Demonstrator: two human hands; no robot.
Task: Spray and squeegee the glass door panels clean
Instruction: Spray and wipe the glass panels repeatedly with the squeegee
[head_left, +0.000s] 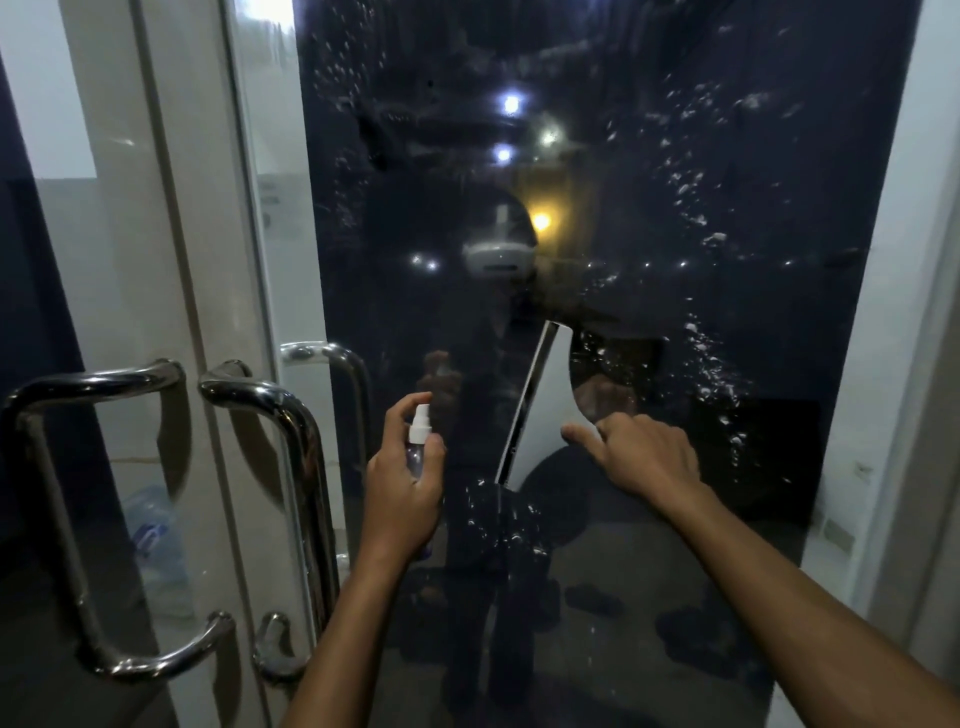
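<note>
— How are the fingers (613, 423) of the right hand (641, 457) seen at the glass?

— They are curled round the handle of a squeegee (524, 400), which is largely hidden beneath the hand; the thumb is stretched out to the left. The blade is laid against the glass door panel (597, 208), tilted, its upper end toward the right and its lower end toward the left.

— And the left hand (402, 467)?

— A small spray bottle (418, 441) is gripped in it, held upright just left of the blade, with the forefinger arched over the white nozzle. The nozzle is pointed at the glass.

— What is shown on the glass itself?

— Droplets and foam streaks are scattered over the dark panel — thickest along the right side and below the blade's lower end. Points of light and the dim figure of the person are reflected in it.

— What is framed to the left?

— Curved steel door handles (270, 415) are mounted on the door frames, and a large water bottle (156, 540) is made out through the neighbouring pane, low down. A pale wall (883, 364) is seen beyond the panel's right edge.
</note>
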